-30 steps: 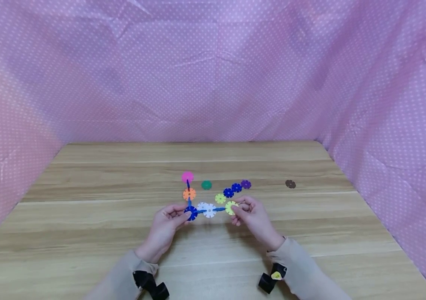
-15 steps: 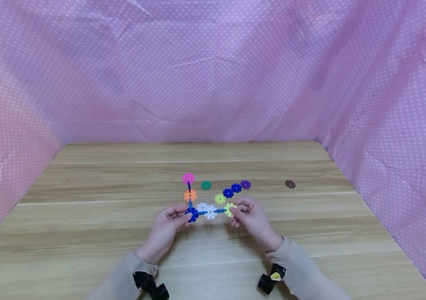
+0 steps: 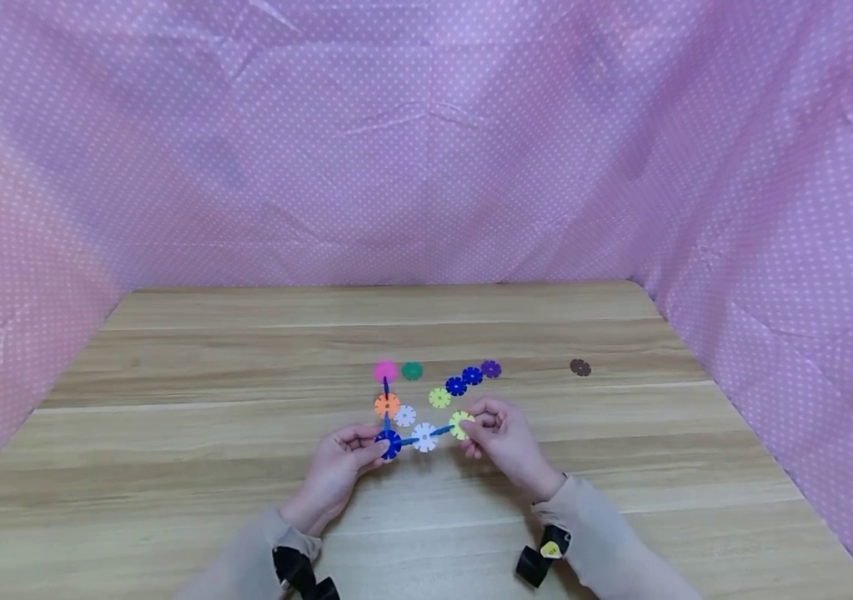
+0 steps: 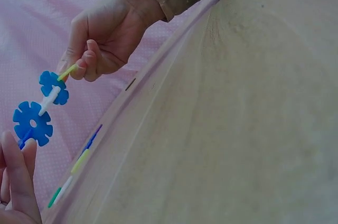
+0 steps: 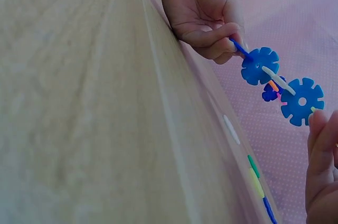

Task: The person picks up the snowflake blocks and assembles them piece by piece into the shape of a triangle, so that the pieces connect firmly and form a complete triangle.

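Note:
My left hand [image 3: 339, 468] pinches a dark blue snowflake disc [image 3: 393, 446] at the corner of an L-shaped chain of slotted discs. One arm of the chain runs away from me through an orange disc [image 3: 387, 406] to a pink disc [image 3: 385, 372]. The other passes a white disc [image 3: 424, 437] to a yellow-green disc [image 3: 459, 425], which my right hand [image 3: 510, 446] holds between thumb and fingers. Blue discs, seen edge-on from the head, link them; both wrist views show these linking discs [image 4: 33, 113] [image 5: 296, 109] face-on, the chain raised off the table.
Loose discs lie on the wooden table [image 3: 171, 467] behind the chain: white [image 3: 405, 416], green [image 3: 412, 371], yellow-green [image 3: 439, 397], two dark blue [image 3: 456, 386] and purple [image 3: 490, 368]. A brown disc [image 3: 580, 367] lies farther right. Pink dotted cloth [image 3: 426, 167] surrounds the table.
My left hand has moved toward me and slightly right, tilting the chain. The pink end has come beside the loose green disc. Both hands keep their hold.

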Tool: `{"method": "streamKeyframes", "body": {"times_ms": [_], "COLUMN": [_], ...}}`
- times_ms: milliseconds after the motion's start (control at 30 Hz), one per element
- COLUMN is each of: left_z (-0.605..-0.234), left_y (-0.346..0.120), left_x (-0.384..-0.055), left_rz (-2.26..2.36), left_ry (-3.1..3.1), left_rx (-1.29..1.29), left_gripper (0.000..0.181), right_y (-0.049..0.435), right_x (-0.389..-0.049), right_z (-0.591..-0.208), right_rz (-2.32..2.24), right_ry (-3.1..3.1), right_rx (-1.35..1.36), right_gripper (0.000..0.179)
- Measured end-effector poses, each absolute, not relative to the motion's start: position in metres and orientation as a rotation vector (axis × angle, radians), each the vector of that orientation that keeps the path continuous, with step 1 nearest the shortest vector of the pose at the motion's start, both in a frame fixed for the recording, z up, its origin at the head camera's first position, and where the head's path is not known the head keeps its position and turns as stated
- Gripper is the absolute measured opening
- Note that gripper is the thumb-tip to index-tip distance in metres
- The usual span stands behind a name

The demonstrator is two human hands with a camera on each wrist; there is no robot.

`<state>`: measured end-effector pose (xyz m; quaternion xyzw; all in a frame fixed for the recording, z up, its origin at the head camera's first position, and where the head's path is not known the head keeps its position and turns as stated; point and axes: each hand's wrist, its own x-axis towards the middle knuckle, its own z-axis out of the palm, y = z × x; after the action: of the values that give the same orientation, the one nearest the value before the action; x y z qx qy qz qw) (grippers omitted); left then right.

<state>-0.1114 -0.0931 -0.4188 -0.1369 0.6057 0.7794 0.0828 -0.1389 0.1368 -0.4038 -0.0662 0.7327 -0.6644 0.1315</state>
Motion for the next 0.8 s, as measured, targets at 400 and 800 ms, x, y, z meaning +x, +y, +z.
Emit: {"method": "streamKeyframes", "body": {"times_ms": [400,800], "left_z": [-0.4204,-0.4166], "left_y": [-0.0932,-0.0977], "left_x": [-0.1143,-0.1155], "left_rz": [2.33,2.304], "left_ry": [1.826,1.882], "left_rx": [-0.473,-0.408], "left_gripper": [0.015,0.02], "right_y": [0.1358,0.1326], "right_x": [-0.1381,-0.1399], "right_z": [-0.4087,-0.4101], "right_rz": [-1.888,-1.917], "right_ry": [2.064,2.042], "right_rx": [-0.155,-0.166], "right_gripper": [0.012,0.024]}}
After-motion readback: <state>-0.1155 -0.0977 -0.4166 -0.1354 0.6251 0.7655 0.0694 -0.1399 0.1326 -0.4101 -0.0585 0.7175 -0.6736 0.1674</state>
